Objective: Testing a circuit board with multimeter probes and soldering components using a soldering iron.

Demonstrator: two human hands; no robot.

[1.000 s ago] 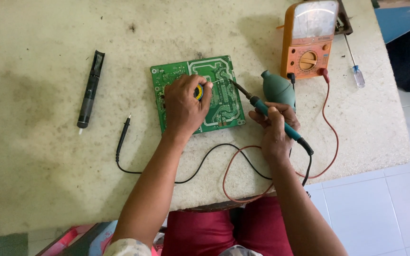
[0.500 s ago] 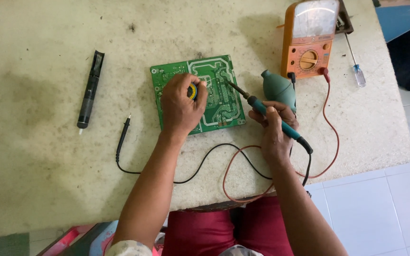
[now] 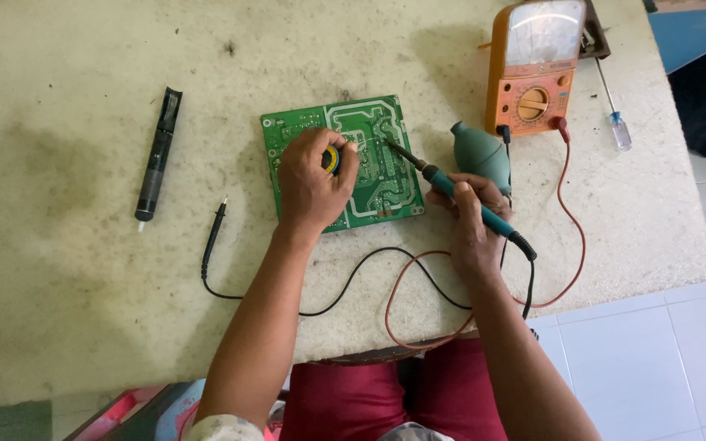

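The left hand (image 3: pixel 312 184) rested on the green circuit board (image 3: pixel 341 163), lying flat mid-table, fingers curled around a small yellow spool (image 3: pixel 332 158), probably solder. The right hand (image 3: pixel 471 220) gripped a teal-handled soldering iron (image 3: pixel 451 192), tip touching the board. A teal blower bulb (image 3: pixel 481 155) and orange multimeter (image 3: pixel 537 69) sat just beyond.

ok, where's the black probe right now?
Head view, left of the board: the black probe lies loose on the table, between the black desoldering pump and the left hand.
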